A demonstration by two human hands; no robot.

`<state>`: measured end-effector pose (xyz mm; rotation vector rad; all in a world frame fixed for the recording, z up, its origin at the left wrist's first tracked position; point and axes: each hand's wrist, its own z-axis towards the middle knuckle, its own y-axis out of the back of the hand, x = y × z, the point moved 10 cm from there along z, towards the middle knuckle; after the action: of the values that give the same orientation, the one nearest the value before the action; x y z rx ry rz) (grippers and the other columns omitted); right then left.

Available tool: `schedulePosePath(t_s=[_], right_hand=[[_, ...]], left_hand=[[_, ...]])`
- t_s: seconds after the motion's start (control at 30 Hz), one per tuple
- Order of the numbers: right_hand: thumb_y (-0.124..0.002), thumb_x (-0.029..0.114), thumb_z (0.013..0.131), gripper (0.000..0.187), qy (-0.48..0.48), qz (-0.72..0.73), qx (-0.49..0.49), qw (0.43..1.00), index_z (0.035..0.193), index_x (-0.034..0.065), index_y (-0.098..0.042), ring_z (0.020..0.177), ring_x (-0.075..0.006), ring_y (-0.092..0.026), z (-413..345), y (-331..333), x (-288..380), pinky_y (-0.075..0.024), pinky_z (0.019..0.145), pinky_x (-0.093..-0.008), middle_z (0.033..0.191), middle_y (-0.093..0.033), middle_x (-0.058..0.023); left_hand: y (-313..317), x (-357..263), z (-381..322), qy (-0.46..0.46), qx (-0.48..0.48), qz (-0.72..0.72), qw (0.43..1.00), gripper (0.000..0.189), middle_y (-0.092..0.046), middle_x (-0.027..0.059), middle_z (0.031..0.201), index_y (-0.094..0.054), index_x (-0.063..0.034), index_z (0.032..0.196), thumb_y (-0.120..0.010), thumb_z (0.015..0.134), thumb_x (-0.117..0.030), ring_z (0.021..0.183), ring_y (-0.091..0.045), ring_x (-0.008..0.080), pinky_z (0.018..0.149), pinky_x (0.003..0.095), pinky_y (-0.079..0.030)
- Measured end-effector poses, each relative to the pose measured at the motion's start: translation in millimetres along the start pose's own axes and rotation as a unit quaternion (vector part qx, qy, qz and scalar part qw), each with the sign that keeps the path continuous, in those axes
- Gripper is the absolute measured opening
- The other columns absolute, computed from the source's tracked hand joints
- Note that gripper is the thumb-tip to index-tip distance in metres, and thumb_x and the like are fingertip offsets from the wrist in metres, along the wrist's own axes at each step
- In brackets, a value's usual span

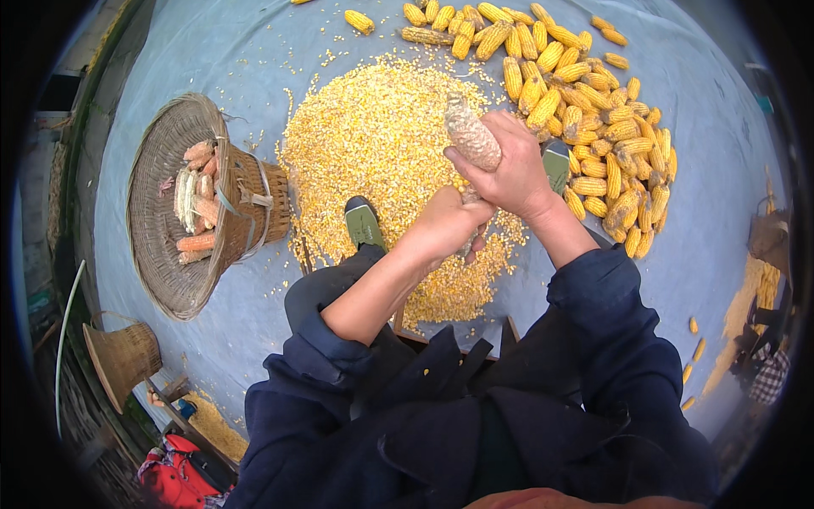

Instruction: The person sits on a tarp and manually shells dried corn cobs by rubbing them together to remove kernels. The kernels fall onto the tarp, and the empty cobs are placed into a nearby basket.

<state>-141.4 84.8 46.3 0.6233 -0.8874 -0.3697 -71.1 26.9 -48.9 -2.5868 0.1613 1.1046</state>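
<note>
My right hand (518, 162) grips a bare corncob (472, 132), its free end pointing up and left over the kernels. Just below, my left hand (445, 223) is closed around a second cob (470, 197), which shows a few yellow kernels near its top and is mostly hidden by my fingers. The two hands touch or nearly touch. Beneath them spreads a wide heap of loose corn kernels (362, 133). Unshelled yellow ears of corn (591, 114) are piled at the upper right, beyond my right hand.
A wide-rimmed wicker basket (254, 197) holding bare cobs (200, 191) lies at left; a smaller basket (137, 353) stands below it. My shoes (364, 224) rest among the corn on a blue tarp (248, 76). Another person in red (184, 471) is at lower left, another at far right.
</note>
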Motion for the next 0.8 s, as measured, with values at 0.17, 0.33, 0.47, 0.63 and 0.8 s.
schedulePosePath(t_s=[0.17, 0.33, 0.47, 0.63, 0.8], right_hand=[[-0.071, 0.033, 0.076, 0.036, -0.31, 0.124, -0.06, 0.94, 0.078, -0.0011, -0.059, 0.052, -0.0155, -0.055, -10, 0, -65, -0.0445, 0.05, -0.0299, 0.06, -0.056, -0.0055], [-0.065, 0.043, 0.08, 0.042, -0.355, 0.254, 0.019, 0.899, 0.081, 0.0016, -0.062, 0.067, -0.0093, -0.059, -15, -19, -85, -0.0485, 0.059, -0.0256, 0.072, -0.063, -0.0051], [-0.067, 0.035, 0.081, 0.036, -0.284, 0.297, 0.012, 0.912, 0.096, 0.0027, -0.063, 0.098, -0.0155, -0.056, -4, 2, -77, -0.0431, 0.087, -0.0305, 0.104, -0.063, -0.0072], [-0.066, 0.047, 0.073, 0.05, 0.037, 0.022, 0.053, 0.998, 0.098, 0.004, -0.064, 0.088, -0.0259, -0.062, 0, 10, -8, -0.0424, 0.089, -0.0361, 0.091, -0.063, -0.013], [-0.066, 0.05, 0.071, 0.046, -0.016, -0.002, 0.151, 0.988, 0.082, 0.0048, -0.065, 0.071, -0.0324, -0.062, -20, -22, -2, -0.0477, 0.068, -0.0401, 0.073, -0.063, -0.0137]], left_hand=[[11, -5, 11, -0.072, -0.087, 0.214, 0.97, 0.024, -0.058, 0.0201, 0.064, -0.051, 0.0114, 0.078, -0.054, 0.076, -0.012, 0.056, -0.06, 0.0286, 0.049, 0.0391, -0.047], [24, -20, 8, -0.135, -0.169, 0.374, 0.902, 0.033, -0.059, 0.0299, 0.076, -0.051, 0.0102, 0.095, -0.053, 0.074, -0.015, 0.077, -0.06, 0.043, 0.071, 0.0453, -0.048], [35, -14, 10, -0.077, -0.079, 0.209, 0.972, 0.016, -0.051, 0.0086, 0.061, -0.052, 0.0016, 0.083, -0.055, 0.078, -0.013, 0.051, -0.051, 0.0182, 0.045, 0.0305, -0.039], [31, -13, 1, -0.016, -0.027, 0.159, 0.987, 0.013, -0.047, 0.0017, 0.055, -0.052, 0.0, 0.077, -0.057, 0.078, -0.012, 0.042, -0.048, 0.0113, 0.037, 0.0264, -0.036], [20, 3, -3, 0.0, 0.036, 0.143, 0.989, 0.016, -0.05, 0.0043, 0.056, -0.053, 0.0021, 0.075, -0.057, 0.078, -0.013, 0.044, -0.049, 0.0118, 0.037, 0.0271, -0.036]])
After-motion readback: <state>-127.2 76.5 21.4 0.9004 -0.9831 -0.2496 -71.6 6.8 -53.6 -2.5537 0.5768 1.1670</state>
